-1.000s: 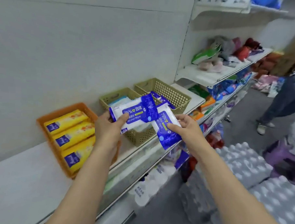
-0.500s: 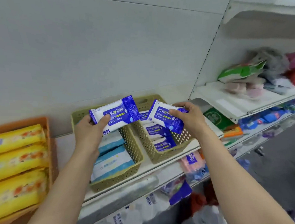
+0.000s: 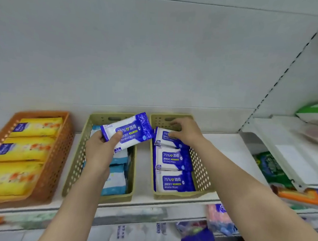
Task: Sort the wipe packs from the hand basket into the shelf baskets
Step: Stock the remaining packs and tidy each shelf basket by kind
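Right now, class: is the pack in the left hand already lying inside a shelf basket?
No: the left hand grips the blue alcohol wipe pack in the air, above the middle basket.

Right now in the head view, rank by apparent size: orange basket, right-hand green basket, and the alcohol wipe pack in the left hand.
1-2. orange basket and right-hand green basket: alike, the orange one is cropped.
3. alcohol wipe pack, clearly smallest.

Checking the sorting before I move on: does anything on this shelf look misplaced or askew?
Nothing is misplaced. The blue alcohol wipe pack in the left hand hangs tilted over the middle basket of light blue packs, not set down. The right hand touches a pack in the right basket.
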Available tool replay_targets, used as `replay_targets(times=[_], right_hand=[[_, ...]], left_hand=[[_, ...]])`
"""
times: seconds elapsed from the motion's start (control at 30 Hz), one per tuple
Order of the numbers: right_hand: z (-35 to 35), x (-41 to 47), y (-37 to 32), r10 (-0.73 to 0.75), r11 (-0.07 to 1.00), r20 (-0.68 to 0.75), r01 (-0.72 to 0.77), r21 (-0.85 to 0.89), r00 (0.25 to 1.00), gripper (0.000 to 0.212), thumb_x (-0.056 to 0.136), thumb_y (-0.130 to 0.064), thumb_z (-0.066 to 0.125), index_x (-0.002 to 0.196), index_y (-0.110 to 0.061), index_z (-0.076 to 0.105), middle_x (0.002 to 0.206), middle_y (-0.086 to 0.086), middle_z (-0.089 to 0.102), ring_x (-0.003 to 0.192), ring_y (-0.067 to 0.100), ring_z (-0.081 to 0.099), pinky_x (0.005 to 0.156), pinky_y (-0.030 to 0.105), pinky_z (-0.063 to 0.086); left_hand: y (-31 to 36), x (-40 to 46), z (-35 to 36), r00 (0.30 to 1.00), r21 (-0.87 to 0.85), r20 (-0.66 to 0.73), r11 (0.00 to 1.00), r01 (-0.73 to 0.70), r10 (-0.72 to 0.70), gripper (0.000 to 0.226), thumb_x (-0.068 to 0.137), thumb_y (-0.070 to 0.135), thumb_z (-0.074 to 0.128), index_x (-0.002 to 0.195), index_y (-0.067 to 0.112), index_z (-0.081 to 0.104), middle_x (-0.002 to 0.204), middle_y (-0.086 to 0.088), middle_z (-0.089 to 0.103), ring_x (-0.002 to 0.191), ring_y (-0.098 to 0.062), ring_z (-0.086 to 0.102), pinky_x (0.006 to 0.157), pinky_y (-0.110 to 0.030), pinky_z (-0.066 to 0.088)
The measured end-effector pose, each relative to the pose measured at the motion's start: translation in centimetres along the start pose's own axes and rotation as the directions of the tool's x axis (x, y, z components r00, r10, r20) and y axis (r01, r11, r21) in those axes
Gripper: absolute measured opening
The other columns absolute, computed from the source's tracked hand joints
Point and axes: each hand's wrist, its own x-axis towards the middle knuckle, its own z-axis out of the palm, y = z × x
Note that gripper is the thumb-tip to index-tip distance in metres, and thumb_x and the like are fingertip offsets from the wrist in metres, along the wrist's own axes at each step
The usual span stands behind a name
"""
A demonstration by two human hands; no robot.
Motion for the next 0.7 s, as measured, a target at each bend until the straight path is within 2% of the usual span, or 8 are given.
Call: replay_targets(times=[0.1,0.23,0.3,0.4,0.5,0.57,0.6,0.7], right_hand=[[1.6,0.2,0.3,-0.006,0.996,0.147,0.019,-0.089,0.989,0.047,0.077,-0.032,0.081,0.12,-0.022,0.068,0.124,0.002,0.066,0.113,0.021,0.06,0.089,0.029,0.046],[1.9,0.4,1.0,-0.022,0.996,0.198,0.038,-0.077,0.98,0.043,0.078,-0.027,0.081,0.119,-0.019,0.069,0.123,0.002,0.067,0.115,0.021,0.06,0.093,0.028,0.045],[1.0,0.4,0.4,-0.049,0.998,0.141,0.041,0.056,0.989,0.038,0.082,-0.027,0.078,0.118,-0.018,0.07,0.121,0.0,0.068,0.114,0.018,0.06,0.097,0.028,0.044],[-1.3,-0.2,-2.0,-0.042,0.903,-0.082,0.073,0.424,0.996,0.02,0.091,-0.031,0.068,0.109,-0.023,0.072,0.108,-0.01,0.071,0.107,0.011,0.065,0.099,0.031,0.048],[-3.3,-1.6,-4.2,-0.173,0.833,0.112,0.084,0.546,0.979,0.025,0.081,-0.05,0.07,0.101,-0.035,0.073,0.103,-0.016,0.074,0.101,0.003,0.067,0.093,0.026,0.052],[-3.7,-2.7,-4.6,-0.24,0.857,0.301,0.055,0.512,0.923,0.018,0.079,-0.041,0.077,0.095,-0.036,0.073,0.096,-0.014,0.075,0.091,0.004,0.07,0.082,0.023,0.056],[-3.7,-3.1,-4.5,-0.239,0.873,0.314,0.062,0.484,0.919,0.011,0.08,-0.03,0.079,0.09,-0.032,0.073,0.088,-0.012,0.075,0.083,0.004,0.071,0.076,0.023,0.056],[-4.0,-3.8,-2.3,-0.074,0.918,0.134,0.015,0.395,0.988,0.014,0.081,-0.014,0.078,0.079,-0.025,0.07,0.073,-0.005,0.07,0.069,0.009,0.064,0.068,0.023,0.048]], left_hand=[[0.4,0.1,0.5,1.0,0.018,-0.004,1.0,-0.012,0.012,0.013,0.085,0.021,0.074,0.095,0.024,0.066,0.093,0.004,0.074,0.075,-0.007,0.071,0.06,-0.019,0.05],[0.6,-0.3,1.0,0.998,0.018,0.059,1.0,-0.012,0.011,0.022,0.085,0.02,0.074,0.107,0.016,0.068,0.097,0.0,0.075,0.085,-0.014,0.072,0.067,-0.022,0.051],[0.5,-0.5,1.2,0.996,0.021,0.093,1.0,-0.003,0.001,0.022,0.086,0.019,0.073,0.108,0.014,0.068,0.096,0.0,0.075,0.082,-0.011,0.071,0.064,-0.019,0.051],[0.5,-1.0,2.0,0.985,0.067,0.172,0.998,0.005,-0.017,0.016,0.086,0.02,0.073,0.102,0.017,0.07,0.089,0.002,0.076,0.07,-0.004,0.07,0.055,-0.012,0.048],[0.4,-1.6,3.4,0.968,0.077,0.25,0.997,0.003,-0.022,0.016,0.084,0.019,0.074,0.1,0.016,0.07,0.088,0.001,0.077,0.073,-0.007,0.072,0.057,-0.014,0.051],[0.3,-2.1,4.4,0.956,0.082,0.293,0.997,-0.012,-0.013,0.016,0.084,0.016,0.074,0.1,0.015,0.07,0.087,0.0,0.077,0.075,-0.011,0.073,0.06,-0.018,0.054],[0.1,-2.3,4.8,0.952,0.093,0.305,0.995,-0.026,-0.003,0.017,0.085,0.015,0.073,0.102,0.015,0.07,0.088,-0.001,0.077,0.077,-0.011,0.073,0.062,-0.019,0.055],[-0.9,-2.7,5.8,0.951,0.258,0.306,0.957,-0.129,0.046,0.026,0.089,0.017,0.068,0.115,0.013,0.066,0.104,-0.001,0.073,0.092,-0.009,0.068,0.075,-0.02,0.052]])
